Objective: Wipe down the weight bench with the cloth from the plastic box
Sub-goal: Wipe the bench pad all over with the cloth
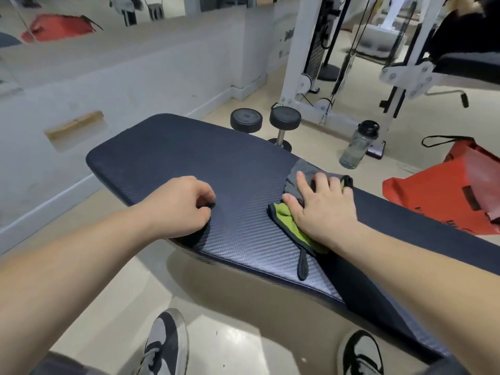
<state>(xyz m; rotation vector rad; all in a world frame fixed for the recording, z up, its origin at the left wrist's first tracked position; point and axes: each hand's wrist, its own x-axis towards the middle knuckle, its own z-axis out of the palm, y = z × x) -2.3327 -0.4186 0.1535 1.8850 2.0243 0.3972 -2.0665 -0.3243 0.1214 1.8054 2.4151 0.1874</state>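
The dark blue padded weight bench (189, 155) runs from the upper left to the lower right. A grey and lime-green cloth (284, 212) with a black loop lies on its top. My right hand (322, 204) lies flat on the cloth with straight fingers and presses it onto the pad. My left hand (181, 207) rests on the bench's near edge with its fingers curled under; nothing shows in it. The plastic box is out of view.
Two black dumbbells (284, 120) stand on the floor behind the bench, with a clear water bottle (358, 144) to their right. A red bag (446, 190) lies at the right. A white cable machine (311, 63) stands behind. My shoes (165, 345) are below.
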